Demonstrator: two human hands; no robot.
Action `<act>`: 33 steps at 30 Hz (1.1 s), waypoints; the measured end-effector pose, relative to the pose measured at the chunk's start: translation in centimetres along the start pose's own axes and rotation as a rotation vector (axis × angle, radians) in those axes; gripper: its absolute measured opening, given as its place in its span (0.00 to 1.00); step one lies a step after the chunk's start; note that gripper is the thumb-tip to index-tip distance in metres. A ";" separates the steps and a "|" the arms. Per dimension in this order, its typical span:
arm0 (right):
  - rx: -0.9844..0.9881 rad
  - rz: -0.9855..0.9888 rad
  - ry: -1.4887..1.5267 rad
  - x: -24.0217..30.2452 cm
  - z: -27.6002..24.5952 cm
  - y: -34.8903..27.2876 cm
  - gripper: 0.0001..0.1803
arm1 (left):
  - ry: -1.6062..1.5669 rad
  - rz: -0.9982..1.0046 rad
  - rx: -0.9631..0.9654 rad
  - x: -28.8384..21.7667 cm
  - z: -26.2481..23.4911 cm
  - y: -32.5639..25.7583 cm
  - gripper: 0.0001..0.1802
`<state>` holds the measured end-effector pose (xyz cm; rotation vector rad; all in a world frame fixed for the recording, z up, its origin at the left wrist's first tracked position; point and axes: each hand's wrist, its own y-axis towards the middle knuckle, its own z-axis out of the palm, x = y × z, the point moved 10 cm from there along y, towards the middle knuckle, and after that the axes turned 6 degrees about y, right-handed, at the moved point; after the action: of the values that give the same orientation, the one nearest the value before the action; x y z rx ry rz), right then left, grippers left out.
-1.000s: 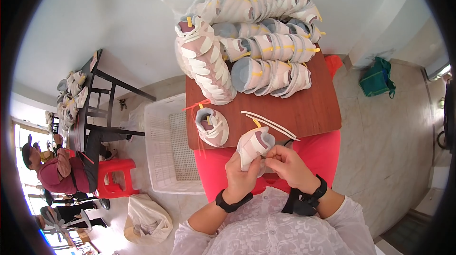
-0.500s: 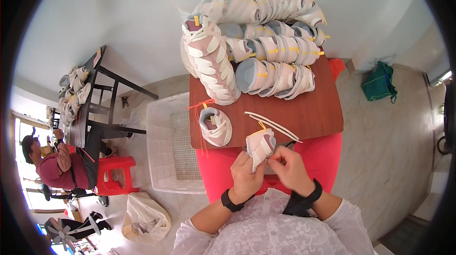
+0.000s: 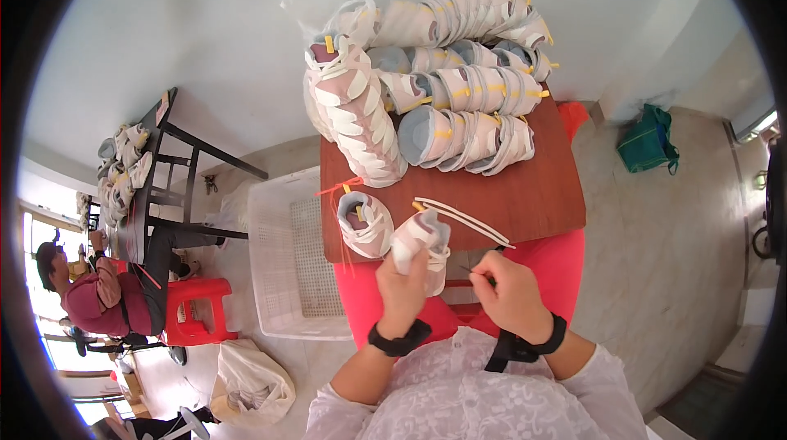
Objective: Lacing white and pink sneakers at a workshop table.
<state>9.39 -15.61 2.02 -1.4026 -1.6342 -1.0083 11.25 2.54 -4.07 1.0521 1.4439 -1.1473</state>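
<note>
My left hand (image 3: 402, 297) is closed round a small white-and-pink shoe upper (image 3: 416, 237), held up in front of the table's near edge. The upper is tilted and a little blurred, with a yellow tab at its top. To its right and apart from it, my right hand (image 3: 510, 297) pinches a thin dark tool (image 3: 469, 269) whose kind is unclear; its tip points toward the upper. Two white laces (image 3: 466, 223) lie on the table beyond my hands. A laced shoe upper (image 3: 366, 225) stands at the table's near left, beside a red string (image 3: 338, 187).
Stacked shoe uppers (image 3: 467, 141) in rows cover the far part of the brown table (image 3: 541, 202). A white plastic crate (image 3: 266, 268) stands on the floor to the left. Farther left, a co-worker (image 3: 106, 292) sits at another table. A green bag (image 3: 648, 141) lies at right.
My left hand has shifted left, turning the shoe upper. My right hand has come away from the upper, so a gap shows between them with the thin dark tool in it.
</note>
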 end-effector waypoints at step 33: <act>0.072 -0.064 0.228 0.0 -0.2 2.3 0.05 | -0.361 -0.357 0.506 1.8 5.2 -3.6 0.17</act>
<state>11.65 -15.58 2.30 -1.1493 -1.5385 -1.0926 8.37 -3.16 -5.72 0.8688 1.0989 -1.9240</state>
